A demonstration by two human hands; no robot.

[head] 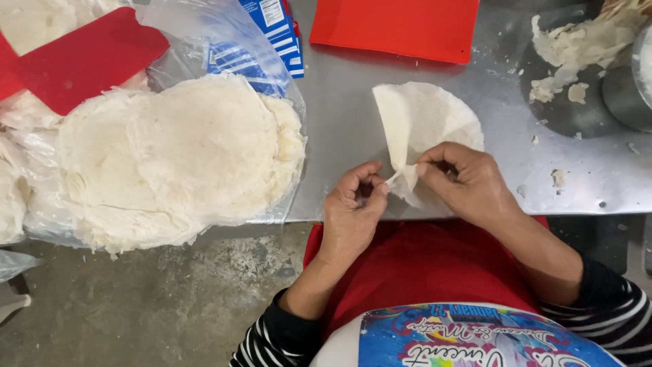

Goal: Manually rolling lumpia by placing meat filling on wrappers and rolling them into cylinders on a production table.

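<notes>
- I see a thin white wrapper (424, 126) lying near the front edge of the steel table (339, 129), round, papery and faintly wrinkled, with its left part lifted and folded over so it stands up in a pale flap.
- My left hand (353, 211) pinches the bottom tip of that flap between thumb and forefinger — the other fingers are curled in.
- My right hand (468, 183) pinches the same sheet just beside it, fingertips nearly touching the left hand's, and its palm covers the wrapper's lower right part.
- The wrapper's near rim sits right at the table's front edge, above my red apron (421, 265); both wrists hang off the table.
- To the left, a tall stack of wrappers (197, 149) rests on a clear plastic bag (204, 34) and overhangs the front edge; a strip of bare steel lies between it and the sheet I hold.
- Behind the wrapper, a red board (397, 27) lies flat, well apart, with open steel in between.
- To the right there is room too — only small dough crumbs (558, 178) dot it, then torn scraps (577, 47) heaped on a dark round tray beside a metal bowl (628, 88) at the far corner.
- A red scraper (81, 58) lies over the bags at far left.
</notes>
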